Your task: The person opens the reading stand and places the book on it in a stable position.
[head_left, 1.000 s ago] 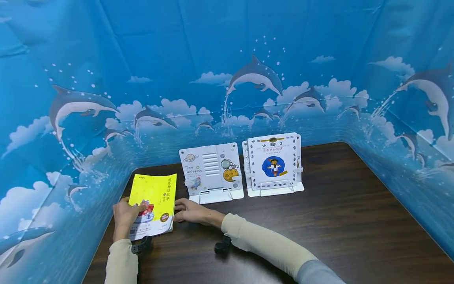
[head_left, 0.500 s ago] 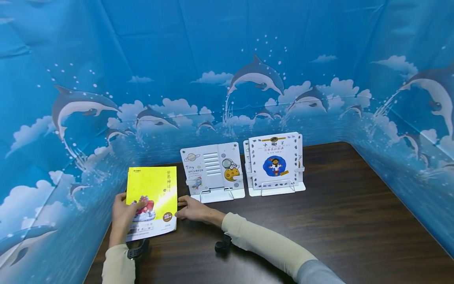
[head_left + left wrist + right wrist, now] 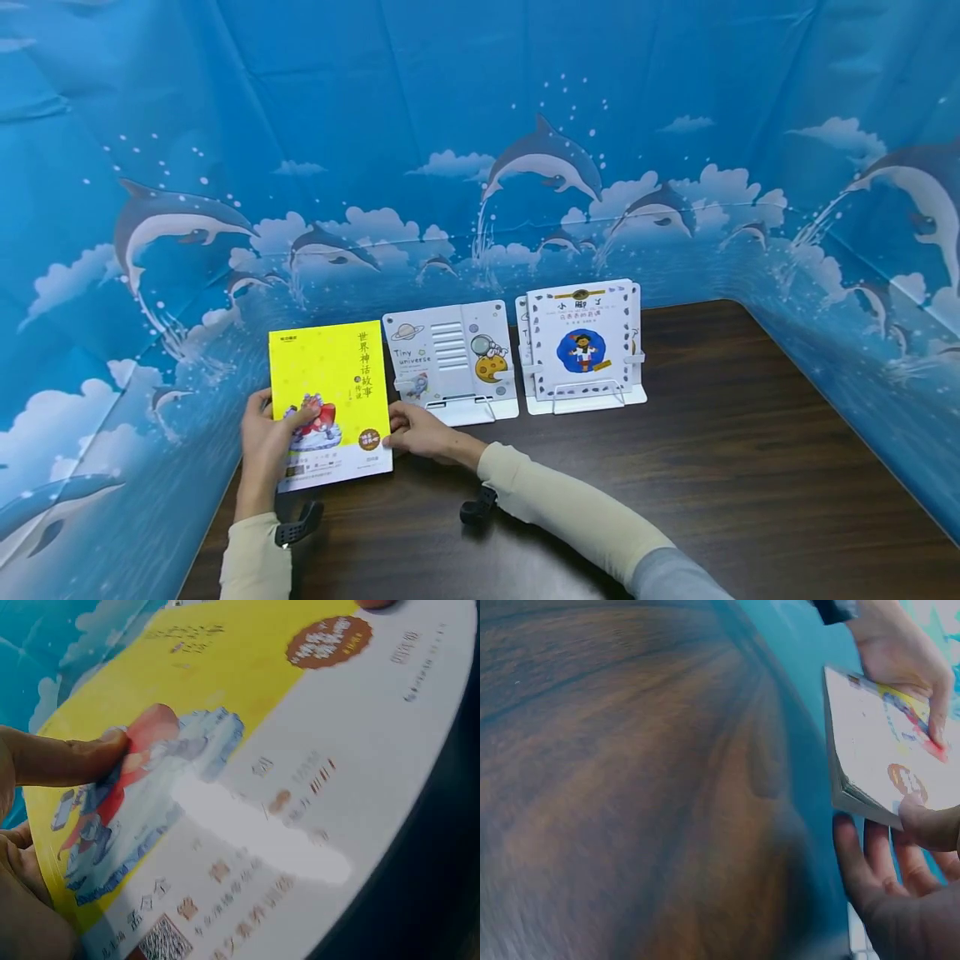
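Note:
A yellow and white paperback book [image 3: 322, 367] is held up at the left of the table, its front cover facing me. My left hand [image 3: 264, 446] grips its left edge, thumb across the cover picture and fingers behind. At the lower right edge my right hand [image 3: 423, 433] pinches the book, thumb on the cover by the brown round badge and fingers behind, as the right wrist view shows. The book's pages [image 3: 859, 793] show along its edge there. Close to the right of the book stands a white book stand [image 3: 450, 358] with space drawings and no book on it.
Farther right, a second white stand [image 3: 639, 392] bears a white picture book [image 3: 543, 321] behind a wire holder. The dark wooden table [image 3: 720, 467] meets a blue dolphin-print backdrop [image 3: 450, 100] on the left, back and right.
The book has come up from lying on the table, tilting toward me and shifting slightly right. The right hand has gone from touching the book's edge to pinching it.

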The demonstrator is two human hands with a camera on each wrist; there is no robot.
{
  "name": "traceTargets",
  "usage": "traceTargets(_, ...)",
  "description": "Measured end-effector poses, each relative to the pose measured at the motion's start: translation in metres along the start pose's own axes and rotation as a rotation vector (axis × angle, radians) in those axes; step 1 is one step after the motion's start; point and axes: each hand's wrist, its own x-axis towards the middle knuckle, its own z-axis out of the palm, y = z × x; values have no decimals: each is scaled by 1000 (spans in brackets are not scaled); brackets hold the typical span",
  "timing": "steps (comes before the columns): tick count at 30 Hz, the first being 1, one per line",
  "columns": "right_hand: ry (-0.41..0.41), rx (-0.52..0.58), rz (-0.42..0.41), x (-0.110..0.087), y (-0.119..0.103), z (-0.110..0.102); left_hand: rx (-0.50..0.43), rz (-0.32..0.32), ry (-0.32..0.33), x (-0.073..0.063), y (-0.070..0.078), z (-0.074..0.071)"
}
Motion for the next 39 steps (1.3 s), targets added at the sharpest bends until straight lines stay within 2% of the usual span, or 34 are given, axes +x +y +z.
traceTargets(4, 9, 36, -40, -4, -5, -12, -111, 60, 5, -3, 9, 7)
traceTargets(9, 45, -6, -99, -10, -14, -32, -293, 140, -24, -5, 20, 16)
traceTargets(12, 82, -35, -134, -16, -20, -45, -414, 183, -105, -4, 25, 20)
traceTargets(15, 120, -59, -160, -22, -25, -60, -479, 213, -218, -5, 29, 23)
traceTargets(17, 146, -77, -174, -27, -28, -69, -480, 231, -280, -5, 31, 25)
traceTargets(19, 171, -102, -183, -31, -32, -79, -462, 250, -306, -5, 33, 27)
traceTargets(24, 224, -156, -205, -41, -38, -99, -449, 290, -254, -7, 39, 41)
traceTargets(27, 245, -125, -229, -45, -41, -110, -480, 289, -215, -8, 45, 51)
traceTargets(31, 287, -79, -243, -48, -46, -124, -522, 294, -202, -8, 54, 64)
traceTargets(39, 434, -206, -264, -54, -58, -144, -558, 343, -183, -9, 74, 90)
